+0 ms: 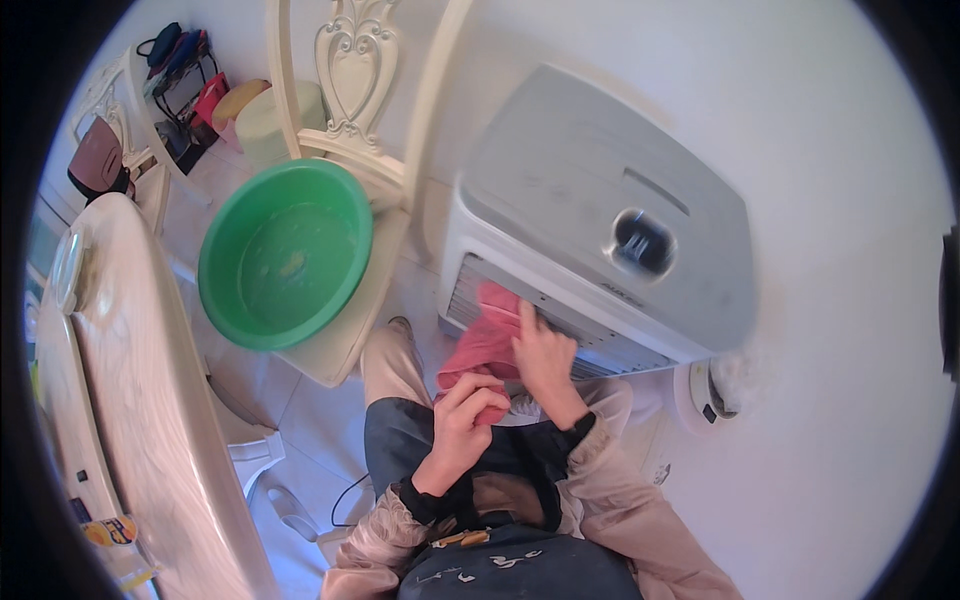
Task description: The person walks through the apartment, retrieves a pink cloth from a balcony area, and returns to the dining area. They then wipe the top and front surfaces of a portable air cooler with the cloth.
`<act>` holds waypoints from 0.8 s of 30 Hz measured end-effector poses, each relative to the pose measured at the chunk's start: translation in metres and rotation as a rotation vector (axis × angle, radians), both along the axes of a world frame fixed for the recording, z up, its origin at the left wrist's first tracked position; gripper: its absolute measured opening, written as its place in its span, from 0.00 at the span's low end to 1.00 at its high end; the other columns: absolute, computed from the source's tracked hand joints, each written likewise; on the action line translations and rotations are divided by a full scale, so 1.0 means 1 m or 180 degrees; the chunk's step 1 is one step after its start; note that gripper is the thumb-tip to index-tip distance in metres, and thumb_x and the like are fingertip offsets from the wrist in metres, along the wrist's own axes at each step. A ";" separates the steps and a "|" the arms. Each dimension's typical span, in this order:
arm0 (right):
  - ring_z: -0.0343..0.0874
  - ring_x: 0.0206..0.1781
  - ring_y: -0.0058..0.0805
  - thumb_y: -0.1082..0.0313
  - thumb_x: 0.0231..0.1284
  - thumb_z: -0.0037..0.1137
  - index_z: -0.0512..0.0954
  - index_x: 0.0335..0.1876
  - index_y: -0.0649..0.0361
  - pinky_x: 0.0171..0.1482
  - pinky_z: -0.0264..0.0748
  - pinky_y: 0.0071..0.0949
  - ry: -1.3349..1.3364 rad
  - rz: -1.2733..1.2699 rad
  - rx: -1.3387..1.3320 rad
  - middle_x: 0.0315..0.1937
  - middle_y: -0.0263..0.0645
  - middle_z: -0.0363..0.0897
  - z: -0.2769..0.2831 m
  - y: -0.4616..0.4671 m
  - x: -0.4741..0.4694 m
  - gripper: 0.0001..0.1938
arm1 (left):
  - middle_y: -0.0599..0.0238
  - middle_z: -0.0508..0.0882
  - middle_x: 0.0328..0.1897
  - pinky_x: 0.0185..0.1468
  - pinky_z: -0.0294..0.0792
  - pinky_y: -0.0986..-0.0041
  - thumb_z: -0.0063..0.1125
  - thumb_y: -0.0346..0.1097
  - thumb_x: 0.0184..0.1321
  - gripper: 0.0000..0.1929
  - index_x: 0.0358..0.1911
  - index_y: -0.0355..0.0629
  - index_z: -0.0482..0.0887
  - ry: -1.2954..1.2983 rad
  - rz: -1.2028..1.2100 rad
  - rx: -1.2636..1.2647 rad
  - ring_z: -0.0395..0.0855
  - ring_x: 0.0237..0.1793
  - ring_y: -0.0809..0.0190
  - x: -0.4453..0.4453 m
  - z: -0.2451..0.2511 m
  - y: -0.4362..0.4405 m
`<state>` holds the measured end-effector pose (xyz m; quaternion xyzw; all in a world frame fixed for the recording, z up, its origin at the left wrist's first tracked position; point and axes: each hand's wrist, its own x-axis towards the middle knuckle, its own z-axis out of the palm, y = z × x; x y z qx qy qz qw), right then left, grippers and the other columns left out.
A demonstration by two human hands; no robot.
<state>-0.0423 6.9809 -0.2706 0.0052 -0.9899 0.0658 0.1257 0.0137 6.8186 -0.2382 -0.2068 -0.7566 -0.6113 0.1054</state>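
Note:
A pink cloth [487, 337] stretches between my two hands, its upper end against the louvred front grille [622, 356] of a grey-topped, white air cooler [555, 157]. My left hand [465, 424] grips a bunched lower part of the cloth above my lap. Higher up, my right hand [546, 360] is at the grille, holding the cloth's right edge. Its index finger points up along the cloth, and the other fingers are curled. Part of the grille is hidden behind the cloth and right hand.
A green basin [292, 255] with liquid in it stands on a cream chair [337, 367] to the left. Nearer on that side is a glossy table [165, 450]. A round white appliance [705, 397] sits right of the cooler. A slipper [292, 514] and a cord [341, 499] lie on the floor.

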 end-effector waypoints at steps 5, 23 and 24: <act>0.82 0.29 0.47 0.67 0.46 0.63 0.56 0.73 0.50 0.29 0.77 0.44 -0.0170 0.0542 0.0152 0.36 0.44 0.81 -0.022 0.017 0.018 0.43 | 0.61 0.81 0.39 0.42 0.73 0.70 0.52 0.12 0.36 0.15 0.29 0.38 0.80 -0.0100 -0.0123 0.0117 0.82 0.40 0.52 0.003 -0.002 0.004; 0.83 0.21 0.34 0.67 0.54 0.49 0.55 0.71 0.60 0.21 0.77 0.35 -0.0292 0.0416 0.0975 0.28 0.41 0.81 -0.028 0.018 0.011 0.35 | 0.62 0.81 0.39 0.41 0.74 0.70 0.53 0.13 0.36 0.15 0.29 0.39 0.80 0.0011 -0.0063 0.0022 0.82 0.40 0.54 0.005 -0.001 0.001; 0.83 0.21 0.34 0.67 0.55 0.49 0.55 0.72 0.59 0.21 0.77 0.34 -0.0278 0.0408 0.0960 0.28 0.41 0.81 -0.028 0.022 0.016 0.35 | 0.62 0.81 0.39 0.41 0.74 0.70 0.53 0.13 0.36 0.15 0.29 0.39 0.80 -0.0030 -0.0094 0.0053 0.82 0.40 0.54 0.006 -0.002 0.001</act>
